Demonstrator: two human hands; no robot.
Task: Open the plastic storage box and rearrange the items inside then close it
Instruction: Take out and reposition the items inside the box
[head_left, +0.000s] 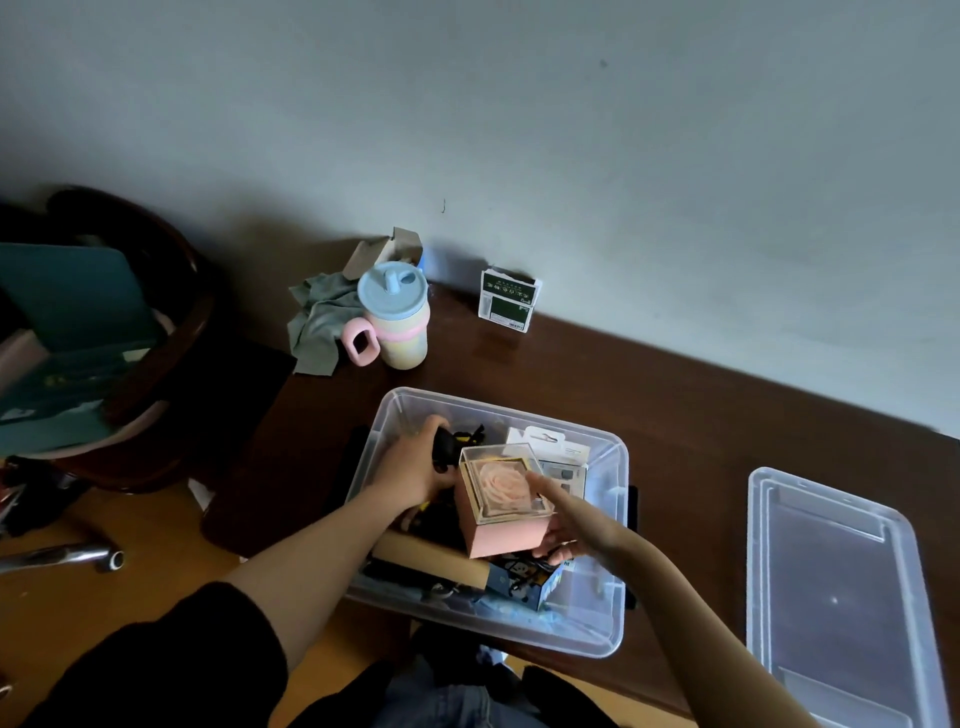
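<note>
We're in the rearranging step: the box is open and both hands are inside it, working among the contents. The surface (597, 374) is dark, glossy wood, running from ten o'clock down to four o'clock under a pale wall. The lid (841, 597), clear, flat and round-cornered, lies on it at four o'clock, well apart from the box. The box (608, 613) itself sits at six o'clock, a translucent plastic tub with soft corners, its near edge at the surface's edge.

Inside, we see the rose case (501, 499) at centre: a pink square base under a clear hard cover, a peach bloom within. Our right hand (576, 525) grasps it from the right, thumb across the clear top, fingers beneath the base. Our left hand (415, 462) is at nine o'clock of the case, clenched on a small black object (442, 451) we can't identify. Behind, at one o'clock, a white carton (563, 457) stands; below, at six o'clock, a blue printed box (524, 579) and a tan board (431, 558).

Next, we judge, the case needs a level, free spot, set down upright and low enough for the lid to close; its cover looks brittle.

At twelve o'clock, outside the box, a pastel cup (397, 317) stands beside a grey cloth (317, 322).
</note>
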